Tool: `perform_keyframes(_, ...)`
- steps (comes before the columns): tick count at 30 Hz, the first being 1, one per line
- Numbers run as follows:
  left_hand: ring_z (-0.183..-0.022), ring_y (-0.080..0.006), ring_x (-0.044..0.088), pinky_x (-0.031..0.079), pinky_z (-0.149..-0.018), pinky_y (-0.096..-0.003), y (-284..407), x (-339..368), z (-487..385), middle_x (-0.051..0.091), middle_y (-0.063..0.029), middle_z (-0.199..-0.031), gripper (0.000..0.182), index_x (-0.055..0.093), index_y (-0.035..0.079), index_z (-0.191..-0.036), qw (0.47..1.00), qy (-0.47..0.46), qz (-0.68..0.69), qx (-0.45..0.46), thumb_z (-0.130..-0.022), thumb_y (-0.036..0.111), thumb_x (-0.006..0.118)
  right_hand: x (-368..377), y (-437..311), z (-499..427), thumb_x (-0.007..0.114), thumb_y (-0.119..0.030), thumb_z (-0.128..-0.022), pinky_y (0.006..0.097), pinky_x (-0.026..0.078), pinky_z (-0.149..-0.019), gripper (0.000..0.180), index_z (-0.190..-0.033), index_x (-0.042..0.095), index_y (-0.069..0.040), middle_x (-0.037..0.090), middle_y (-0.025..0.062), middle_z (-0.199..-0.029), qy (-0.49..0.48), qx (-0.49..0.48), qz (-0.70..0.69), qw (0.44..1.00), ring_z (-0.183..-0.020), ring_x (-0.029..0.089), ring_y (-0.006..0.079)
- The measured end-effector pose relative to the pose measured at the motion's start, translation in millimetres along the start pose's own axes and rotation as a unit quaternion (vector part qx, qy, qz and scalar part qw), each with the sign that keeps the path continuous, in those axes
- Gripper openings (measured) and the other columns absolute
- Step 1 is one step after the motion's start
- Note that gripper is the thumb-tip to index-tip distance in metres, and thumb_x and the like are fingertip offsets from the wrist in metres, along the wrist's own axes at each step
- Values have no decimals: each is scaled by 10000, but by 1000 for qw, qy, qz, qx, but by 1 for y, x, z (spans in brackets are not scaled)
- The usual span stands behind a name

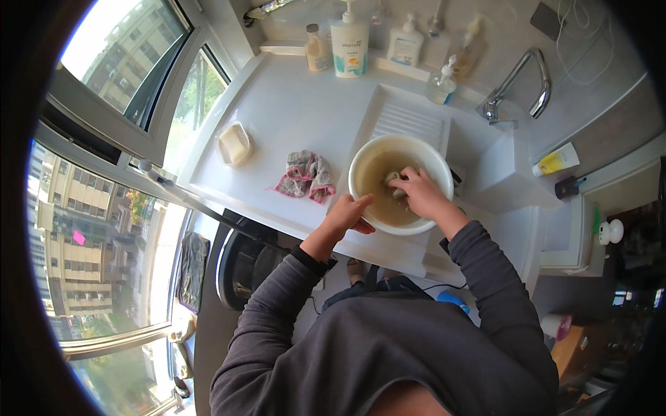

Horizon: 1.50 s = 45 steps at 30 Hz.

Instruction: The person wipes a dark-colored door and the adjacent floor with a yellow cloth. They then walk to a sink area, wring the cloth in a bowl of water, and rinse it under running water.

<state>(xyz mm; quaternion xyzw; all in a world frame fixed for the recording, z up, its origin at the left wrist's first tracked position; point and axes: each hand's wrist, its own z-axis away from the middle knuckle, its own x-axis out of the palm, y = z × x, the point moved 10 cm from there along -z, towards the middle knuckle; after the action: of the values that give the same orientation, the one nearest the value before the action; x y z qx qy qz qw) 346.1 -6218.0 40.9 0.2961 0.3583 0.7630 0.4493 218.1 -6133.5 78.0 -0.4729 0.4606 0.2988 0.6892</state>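
A round white basin [359, 156] of cloudy brownish water stands over the washboard and the near edge of the sink. My left hand [347, 214] grips its left rim, thumb over the edge and fingers beneath. Inside the basin, my right hand [419, 191] has its fingers on a wet, pale cloth [391, 180], partly hidden by the fingers and the murky water. To the left lies a crumpled grey cloth with pink edging [306, 176] on the white counter. Farther left, a cream soap bar [232, 145] rests in a clear dish [246, 158].
Along the back stand a Pantene pump bottle [350, 47], a small bottle [316, 49], a white pump bottle [405, 44] and a clear dispenser [442, 86]. A chrome faucet [520, 78] rises at right, near a yellow-and-white tube [558, 159]. An open window [156, 99] is left.
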Motion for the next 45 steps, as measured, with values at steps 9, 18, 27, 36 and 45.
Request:
perform_keyframes(9, -681, -313, 693, 603, -571, -343, 8, -7, 6, 669, -228, -904, 368, 561, -156, -1085, 996, 33, 71, 54, -891, 150, 500, -105, 11, 20, 567, 125, -753, 318, 464, -853, 268, -966, 554, -36, 547, 81, -979, 258, -27, -296, 919, -959, 567, 234)
perform_keyframes(18, -643, -301, 688, 594, -529, -328, 31, -37, 18, 663, -232, -891, 343, 543, -156, -1104, 980, 123, 80, 136, -880, 93, 470, -156, 13, 65, 555, 113, -781, 291, 434, -876, 246, -983, 532, -24, 539, 67, -992, 397, -41, -351, 847, -959, 542, 193)
perform_keyframes(27, -647, -293, 687, 598, -534, -307, 35, -52, 22, 662, -233, -907, 339, 539, -152, -1108, 956, 183, 145, 178, -894, 101, 468, -68, -4, 60, 705, -172, -830, 356, 439, -822, 208, -907, 559, -46, 532, 119, -1020, 282, 21, -202, 938, -929, 526, 281)
perform_keyframes(36, -693, -266, 684, 585, -496, -303, 38, -62, 22, 630, -205, -1000, 379, 416, -81, -1229, 961, 165, 144, 170, -882, 68, 436, 17, -1, 24, 613, -185, -868, 459, 405, -903, 454, -1269, 452, -48, 464, 167, -1268, 124, 20, 62, 990, -1081, 456, 371)
perform_keyframes(45, -623, -267, 678, 581, -517, -291, 35, -71, 25, 665, -212, -910, 336, 529, -128, -1135, 957, 186, 147, 166, -904, 105, 454, -15, 54, -79, 626, -178, -807, 470, 413, -880, 278, -1025, 539, -27, 497, 185, -1097, 286, -51, 80, 954, -1013, 484, 399)
